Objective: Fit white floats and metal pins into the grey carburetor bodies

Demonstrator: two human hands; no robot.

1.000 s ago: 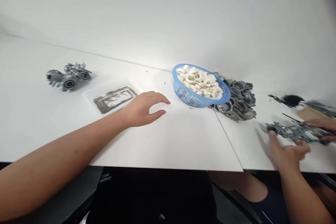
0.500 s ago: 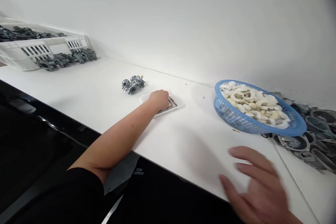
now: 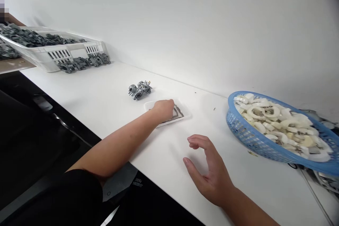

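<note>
Left hand (image 3: 163, 110) is down in the shallow white tray (image 3: 186, 115), fingers curled on the thin dark strips (image 3: 179, 111); can't tell from here if it's pinching one. Strips lie in the tray, mid-table. Right hand (image 3: 213, 173) is nearer, over the white table (image 3: 164, 159), thumb and fingers spread wide. Two grey metal castings (image 3: 140, 90) sit just beyond the tray, to its left. Blue basket (image 3: 239, 132) of white rings (image 3: 278, 123) at right. White crate (image 3: 42, 58) of grey metal parts (image 3: 23, 36) far left.
</note>
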